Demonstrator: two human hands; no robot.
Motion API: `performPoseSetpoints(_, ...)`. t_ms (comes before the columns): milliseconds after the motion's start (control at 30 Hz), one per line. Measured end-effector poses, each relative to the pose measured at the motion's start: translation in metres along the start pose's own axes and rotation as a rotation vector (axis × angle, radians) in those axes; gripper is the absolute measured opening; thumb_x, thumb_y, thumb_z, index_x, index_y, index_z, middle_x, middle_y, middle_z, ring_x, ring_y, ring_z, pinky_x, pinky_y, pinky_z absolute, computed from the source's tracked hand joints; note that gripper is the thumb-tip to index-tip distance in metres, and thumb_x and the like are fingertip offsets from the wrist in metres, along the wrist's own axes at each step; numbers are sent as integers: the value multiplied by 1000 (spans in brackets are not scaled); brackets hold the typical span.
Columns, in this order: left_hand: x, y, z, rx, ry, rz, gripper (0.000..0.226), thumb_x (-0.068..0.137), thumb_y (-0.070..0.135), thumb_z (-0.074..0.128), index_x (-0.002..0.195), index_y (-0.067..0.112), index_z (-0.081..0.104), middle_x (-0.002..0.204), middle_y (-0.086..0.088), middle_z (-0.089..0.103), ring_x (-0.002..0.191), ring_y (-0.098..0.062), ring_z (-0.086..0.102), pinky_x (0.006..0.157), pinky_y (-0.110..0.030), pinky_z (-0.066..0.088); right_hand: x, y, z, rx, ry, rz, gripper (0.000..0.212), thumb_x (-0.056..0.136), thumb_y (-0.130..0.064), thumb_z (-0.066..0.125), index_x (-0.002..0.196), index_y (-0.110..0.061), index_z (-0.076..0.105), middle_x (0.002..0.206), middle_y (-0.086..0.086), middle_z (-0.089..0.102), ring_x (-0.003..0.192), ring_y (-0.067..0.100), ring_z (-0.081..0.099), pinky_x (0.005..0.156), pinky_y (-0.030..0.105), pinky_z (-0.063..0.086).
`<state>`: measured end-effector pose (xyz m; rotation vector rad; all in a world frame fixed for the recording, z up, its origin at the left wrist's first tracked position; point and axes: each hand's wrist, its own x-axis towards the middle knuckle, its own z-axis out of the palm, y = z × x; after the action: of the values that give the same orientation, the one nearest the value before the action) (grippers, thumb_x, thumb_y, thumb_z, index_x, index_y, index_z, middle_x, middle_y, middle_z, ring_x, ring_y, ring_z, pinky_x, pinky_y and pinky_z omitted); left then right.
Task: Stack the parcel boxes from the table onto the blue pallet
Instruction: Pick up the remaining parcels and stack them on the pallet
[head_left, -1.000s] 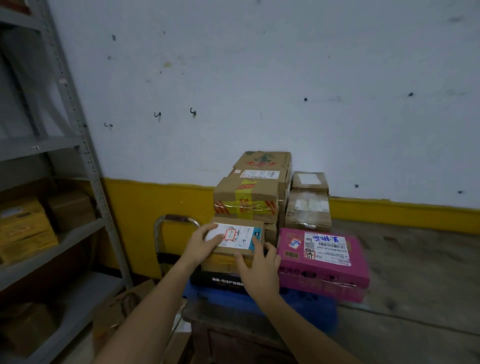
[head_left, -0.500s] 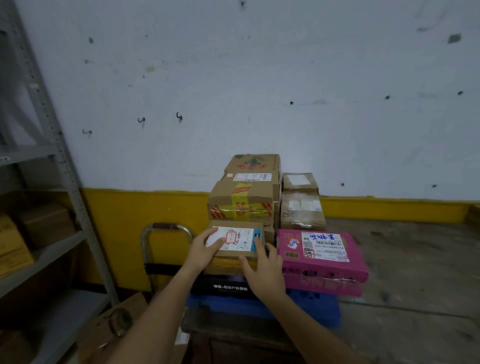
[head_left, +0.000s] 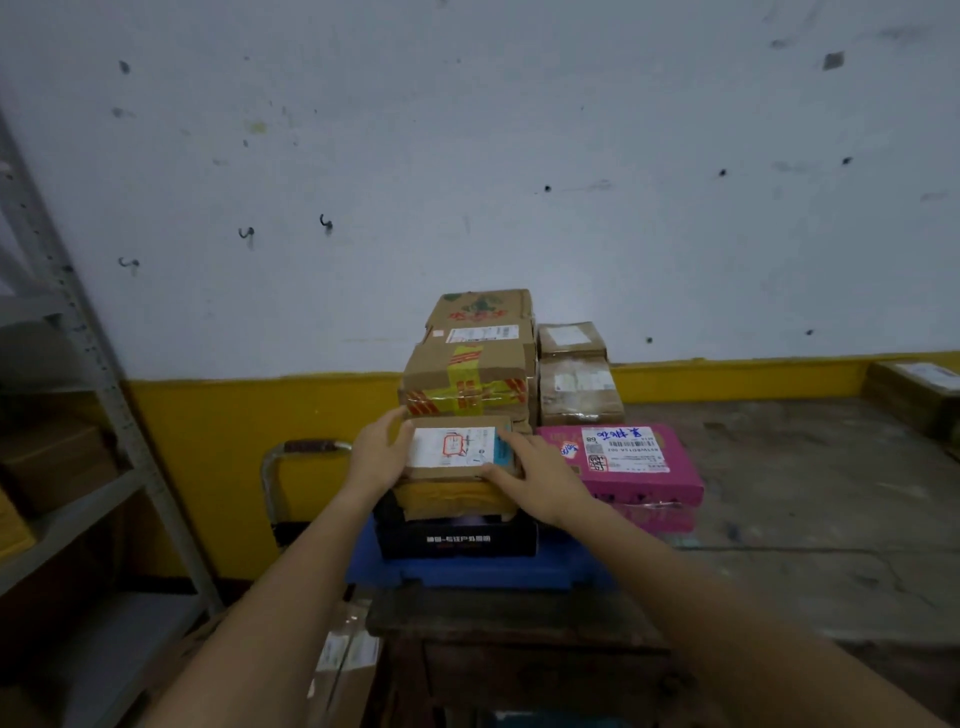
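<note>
Both grips square the labelled box (head_left: 451, 448) — my left grip (head_left: 382, 457) has slid from top to side, right grip (head_left: 540, 478) opposite, fingers seemingly flat, pressing — seated over the blue pallet (head_left: 467, 571).

Left hand (head_left: 379, 457), right hand (head_left: 535, 480) extended forward, flat, palms facing inward.
</note>
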<state>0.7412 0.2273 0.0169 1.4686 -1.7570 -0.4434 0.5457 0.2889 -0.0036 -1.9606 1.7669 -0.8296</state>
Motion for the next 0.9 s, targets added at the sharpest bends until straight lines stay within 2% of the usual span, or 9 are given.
performPoseSetpoints(167,4,20,8,5,66,116,37,97,20,45,131,8,50,133,-14,54,124,-27,47,102,-38,37,-14,13,-28,-27,-23,-88,60,90,-51,49,143,-28,32,138,6,46,125,22,45,100,40,43)
performPoseSetpoints(333,1,59,43,-21,78,176,36,96,21,45,130,10,50,130,-13,55,119,-29,51,98,-42,43,-30,48,-59,-47,45,-35,57,92,-44,50,143,-23,34,141,8,46,124,24,47,100,39,41)
performPoseSetpoints(433,-3,96,71,-47,101,260,32,96,18,45,125,8,54,125,-14,58,115,-30,53,91,-32,39,-41,79,-87,-17,65,-33,57,93,-42,50,143,-22,34,140,10,46,123,26,48,97,37,41)
performPoseSetpoints(567,-4,150,128,-103,99,314,30,94,18,46,122,9,56,118,-14,61,104,-24,56,85,-29,39,-61,141,-136,-70,149,1,56,93,-42,49,143,-21,34,135,9,49,119,23,49,93,33,40)
performPoseSetpoints(633,-3,178,167,-163,68,312,30,94,17,46,122,9,55,117,-13,61,102,-21,55,82,-30,40,-74,180,-166,-71,181,18,57,93,-42,49,144,-21,32,135,8,48,118,21,49,91,29,40)
performPoseSetpoints(667,-3,194,189,-187,41,292,30,94,16,45,122,8,54,117,-15,60,103,-25,56,83,-32,41,-82,201,-182,-63,188,32,58,93,-43,48,145,-22,30,136,8,47,116,20,50,88,26,39)
performPoseSetpoints(767,-9,241,258,-185,-65,224,31,95,17,45,123,3,53,121,-21,58,113,-36,53,93,-39,41,-110,264,-231,-62,191,92,62,93,-46,47,147,-26,23,133,6,47,111,18,51,83,24,38)
performPoseSetpoints(900,-22,300,342,-227,-214,127,40,96,20,46,132,3,46,133,-20,51,122,-34,48,101,-39,37,-139,340,-290,-90,209,194,63,92,-48,47,147,-31,20,129,5,48,98,16,53,80,26,42)
